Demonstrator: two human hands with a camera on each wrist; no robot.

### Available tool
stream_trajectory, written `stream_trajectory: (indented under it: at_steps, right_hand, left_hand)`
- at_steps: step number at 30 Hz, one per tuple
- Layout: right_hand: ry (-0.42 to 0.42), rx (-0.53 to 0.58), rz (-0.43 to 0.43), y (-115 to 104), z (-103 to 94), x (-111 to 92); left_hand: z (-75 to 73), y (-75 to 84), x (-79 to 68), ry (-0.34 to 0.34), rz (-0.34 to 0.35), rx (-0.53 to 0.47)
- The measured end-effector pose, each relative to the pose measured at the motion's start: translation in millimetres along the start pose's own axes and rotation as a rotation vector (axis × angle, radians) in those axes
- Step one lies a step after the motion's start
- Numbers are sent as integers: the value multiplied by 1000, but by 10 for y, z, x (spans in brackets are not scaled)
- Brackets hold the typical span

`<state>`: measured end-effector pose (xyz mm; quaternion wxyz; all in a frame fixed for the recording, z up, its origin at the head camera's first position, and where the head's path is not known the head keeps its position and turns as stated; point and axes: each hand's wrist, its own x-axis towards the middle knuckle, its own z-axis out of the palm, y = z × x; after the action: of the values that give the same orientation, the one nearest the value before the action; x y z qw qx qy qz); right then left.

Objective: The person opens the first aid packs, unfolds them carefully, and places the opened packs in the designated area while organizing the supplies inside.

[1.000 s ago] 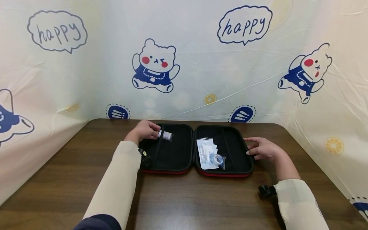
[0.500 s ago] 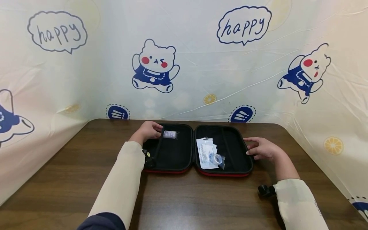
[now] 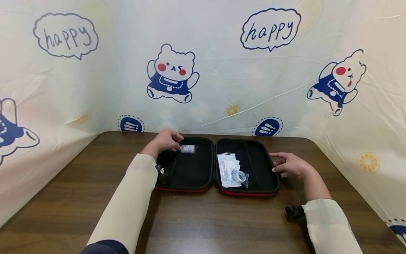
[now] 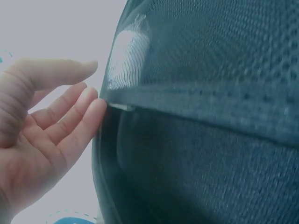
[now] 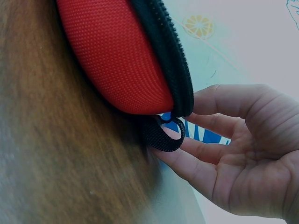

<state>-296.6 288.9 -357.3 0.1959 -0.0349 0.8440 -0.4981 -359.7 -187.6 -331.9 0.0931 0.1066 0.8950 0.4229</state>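
Note:
A zip case (image 3: 193, 173), black inside and red outside, lies unfolded on the table. Under the mesh (image 4: 224, 51) of its left half sits a small, clear-wrapped whitish roll (image 3: 188, 149). My left hand (image 3: 166, 141) is at that half's far left corner; in the left wrist view its fingertips touch the end of the pocket's band (image 4: 196, 107), the thumb apart. My right hand (image 3: 291, 164) touches the right half's outer edge with extended fingers, beside a black strap loop (image 5: 168, 137). In the right half lie white paper packets (image 3: 227, 167) and a plastic-wrapped tape roll (image 3: 240, 176).
The brown wooden table (image 3: 203, 222) extends in front of the case and to both sides. A printed curtain (image 3: 215, 70) hangs behind the table's far edge and along the sides. Black wrist cameras (image 3: 294, 211) sit at the sleeves.
The wrapped roll, earlier between the left fingers at the pocket's edge, has slid right under the mesh and left the hand. The left hand has since lifted slightly. The right hand stays put.

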Motion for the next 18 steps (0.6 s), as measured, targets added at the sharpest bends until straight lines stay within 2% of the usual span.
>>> stream_trajectory:
  at_steps: [5, 9, 18]
  right_hand:
    - [-5, 7, -5, 2, 10, -9]
    - [-6, 2, -5, -4, 11, -13]
    - [-5, 4, -5, 6, -2, -7]
  left_hand:
    - [52, 93, 17, -3, 47, 63]
    - [87, 161, 41, -5, 64, 70]
    - [235, 370, 61, -45, 163, 118]
